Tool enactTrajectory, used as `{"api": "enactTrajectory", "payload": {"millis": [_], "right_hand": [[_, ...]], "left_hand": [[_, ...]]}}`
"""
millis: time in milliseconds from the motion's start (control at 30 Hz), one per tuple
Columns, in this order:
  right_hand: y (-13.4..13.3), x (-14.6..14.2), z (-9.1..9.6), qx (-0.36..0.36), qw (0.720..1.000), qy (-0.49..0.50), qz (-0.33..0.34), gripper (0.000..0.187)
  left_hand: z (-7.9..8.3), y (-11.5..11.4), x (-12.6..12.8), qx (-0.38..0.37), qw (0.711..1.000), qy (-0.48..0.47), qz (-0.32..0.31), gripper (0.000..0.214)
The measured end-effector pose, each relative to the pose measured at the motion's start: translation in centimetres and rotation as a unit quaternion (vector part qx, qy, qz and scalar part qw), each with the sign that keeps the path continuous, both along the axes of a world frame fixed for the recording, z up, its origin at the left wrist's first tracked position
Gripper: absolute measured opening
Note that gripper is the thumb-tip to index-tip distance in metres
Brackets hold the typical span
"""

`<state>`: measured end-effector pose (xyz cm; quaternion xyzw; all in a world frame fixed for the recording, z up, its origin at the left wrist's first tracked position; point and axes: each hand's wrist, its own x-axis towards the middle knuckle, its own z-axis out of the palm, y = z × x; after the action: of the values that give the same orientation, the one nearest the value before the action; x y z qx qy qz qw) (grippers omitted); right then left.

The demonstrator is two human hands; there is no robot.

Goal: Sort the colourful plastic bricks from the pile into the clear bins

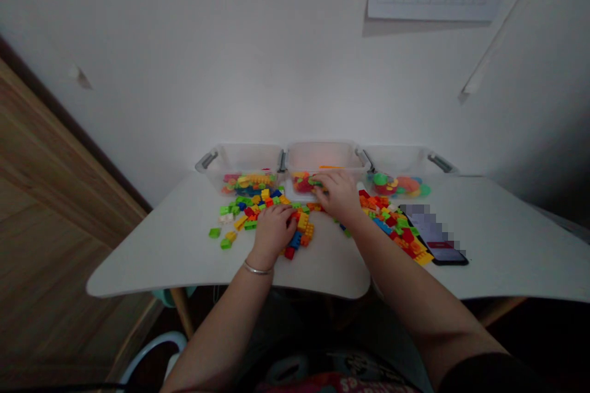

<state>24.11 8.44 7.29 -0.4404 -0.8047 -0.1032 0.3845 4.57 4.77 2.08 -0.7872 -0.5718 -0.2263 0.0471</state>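
Observation:
Loose coloured building bricks lie scattered on a white table. My left hand, with a bracelet at the wrist, rests on the pile with fingers curled over a red brick. My right hand reaches forward over the rim of the middle clear bin, fingers closed on a green brick. That bin holds red, yellow and orange bricks. More bricks lie to the right of my right forearm.
A left clear bin holds mixed bricks; a right clear bin holds round green and orange pieces. A phone lies on the table at right. A wall stands behind the bins, a wooden panel at left, a chair below.

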Motion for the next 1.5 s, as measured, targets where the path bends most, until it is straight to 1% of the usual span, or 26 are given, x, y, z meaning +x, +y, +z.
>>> {"api": "enactTrajectory", "payload": {"millis": [67,100,167,233,267,333,500,633,700,833,900,1067,1233,1367,1500], "right_hand": [[-1.1,-0.6,-1.6,-0.045,0.998,-0.009,0.05,0.018],[-1.7,-0.8,-2.5,-0.075,0.995,-0.01,0.062,0.017],[-2.6,-1.3,-4.2,-0.129,0.99,-0.006,0.062,0.019],[-3.2,-1.6,-5.6,-0.173,0.984,-0.002,0.049,0.029],[-3.4,-1.6,-6.1,-0.191,0.981,0.001,0.043,0.033],[-3.5,-1.7,-6.6,-0.216,0.976,0.012,0.032,0.035],[-3.3,-1.4,-6.8,-0.237,0.971,0.023,0.0,0.028],[-3.4,-1.2,-7.0,-0.214,0.977,0.02,-0.016,0.023],[-3.5,-1.2,-7.0,-0.205,0.978,0.018,-0.017,0.026],[-3.6,-1.4,-7.1,-0.2,0.98,0.007,-0.003,0.042],[-3.5,-1.5,-7.2,-0.204,0.979,-0.003,0.003,0.043],[-3.3,-1.3,-7.1,-0.202,0.979,0.002,-0.022,0.038],[-3.5,-1.1,-6.8,-0.214,0.976,0.011,-0.041,0.031],[-3.5,-1.1,-6.5,-0.207,0.977,0.021,-0.052,0.027],[-3.3,-1.0,-6.5,-0.192,0.978,0.059,-0.052,0.023]], "left_hand": [[0.1,-0.1,0.0,-0.002,1.0,0.002,0.003,0.028],[0.1,-0.1,0.0,-0.002,1.0,0.002,0.005,0.028],[0.0,0.0,0.0,-0.003,1.0,0.001,0.008,0.029],[0.0,0.0,0.0,-0.003,1.0,0.002,0.01,0.029],[0.0,0.1,0.0,-0.002,1.0,0.003,0.009,0.029],[-0.1,0.2,-0.1,-0.002,1.0,0.006,0.007,0.029],[0.0,0.1,0.0,0.0,1.0,0.005,0.009,0.026],[-0.1,0.2,0.0,0.004,1.0,0.009,0.008,0.026],[-0.1,0.2,0.1,0.006,1.0,0.011,0.008,0.026],[-0.2,0.2,0.1,0.005,1.0,0.011,0.007,0.026],[-0.2,0.3,0.1,0.003,1.0,0.011,0.004,0.027],[-0.3,0.3,0.0,0.005,1.0,0.009,0.002,0.027],[-0.4,0.4,0.0,0.014,1.0,0.008,0.0,0.026],[-0.4,0.4,-0.1,0.012,1.0,0.009,0.002,0.026],[-0.3,0.3,0.0,0.005,1.0,0.01,0.004,0.026]]}}
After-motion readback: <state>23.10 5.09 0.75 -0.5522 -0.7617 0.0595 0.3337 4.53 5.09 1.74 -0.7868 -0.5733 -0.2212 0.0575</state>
